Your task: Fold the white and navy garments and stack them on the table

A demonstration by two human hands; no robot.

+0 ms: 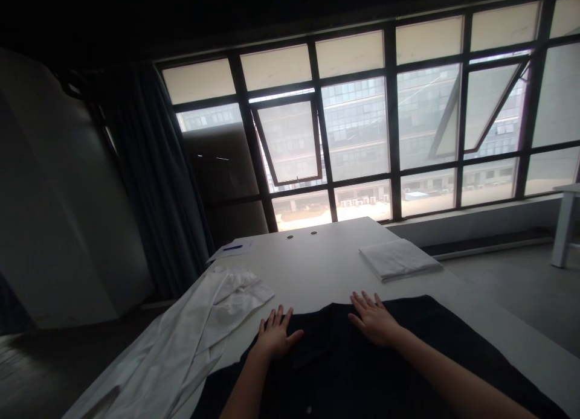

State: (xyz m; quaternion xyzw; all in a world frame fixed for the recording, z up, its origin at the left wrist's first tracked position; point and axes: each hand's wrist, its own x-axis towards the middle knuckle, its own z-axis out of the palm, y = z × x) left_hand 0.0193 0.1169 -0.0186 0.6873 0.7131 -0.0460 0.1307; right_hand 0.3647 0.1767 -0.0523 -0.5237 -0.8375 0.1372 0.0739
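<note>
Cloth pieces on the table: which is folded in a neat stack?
The white folded cloth, far right on the table. The white garment at left lies loose; the dark garment lies under the left hand and right hand.

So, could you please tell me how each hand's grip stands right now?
Left hand: open, flat on the dark shirt, holding nothing.
Right hand: open, flat on the shirt, holding nothing.

The dark shirt [344,371] is matt cloth, the white garment [181,340] creased cloth, the tabletop [317,274] smooth matt
</note>
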